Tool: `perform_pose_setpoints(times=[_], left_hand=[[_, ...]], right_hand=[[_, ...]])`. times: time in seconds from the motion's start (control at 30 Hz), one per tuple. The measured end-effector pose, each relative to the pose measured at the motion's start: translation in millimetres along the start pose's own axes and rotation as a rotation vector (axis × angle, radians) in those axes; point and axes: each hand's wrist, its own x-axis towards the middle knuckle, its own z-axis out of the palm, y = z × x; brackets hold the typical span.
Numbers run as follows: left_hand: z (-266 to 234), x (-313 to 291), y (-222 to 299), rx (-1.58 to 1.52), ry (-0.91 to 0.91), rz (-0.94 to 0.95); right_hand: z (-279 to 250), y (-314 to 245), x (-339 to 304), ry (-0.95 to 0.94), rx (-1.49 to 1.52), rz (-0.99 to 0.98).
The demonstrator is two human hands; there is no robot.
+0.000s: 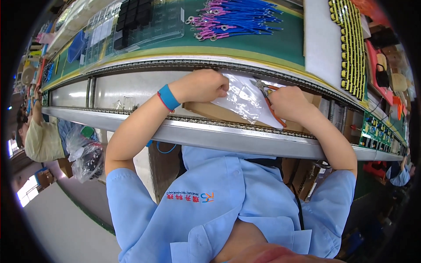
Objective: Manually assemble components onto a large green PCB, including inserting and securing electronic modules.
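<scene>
My left hand (205, 86), with a blue wrist strap (169, 97) on its wrist, is closed at the far side of the channel between the rails. Its fingers are curled in, and what they hold, if anything, is hidden. Beside it lies a clear plastic bag (242, 97) on a flat cardboard box (215, 113). My right hand (290, 104) is closed on the orange-handled cutting pliers (269, 103). One handle passes under the fingers; the other sticks out toward me. The jaws point away from me, over the bag.
Beyond the chain rail, a green mat (254, 44) bears blue wires with ring terminals (237, 19) and a clear tray (153, 33). Yellow-black components (348, 52) stand in rows at right, near circuit boards (376, 133). A metal rail (210, 136) runs before me. Another person (44, 140) is at left.
</scene>
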Motion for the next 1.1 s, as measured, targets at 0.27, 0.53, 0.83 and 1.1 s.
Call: perform_pose_setpoints(times=[0.27, 0.53, 0.83, 1.1], left_hand=[[-3, 2, -9, -0.005, -0.063, -0.086], [-4, 2, -2, -0.016, -0.084, -0.062], [-6, -3, -1, 0.010, -0.001, -0.016], [22, 17, 12, 0.221, 0.236, 0.201]], right_hand=[[9, 16, -9, 0.081, 0.006, 0.139], [5, 15, -10, 0.006, -0.017, 0.096], [-26, 2, -37, 0.318, 0.210, 0.076], [-6, 1, -24, 0.434, 0.236, -0.095]])
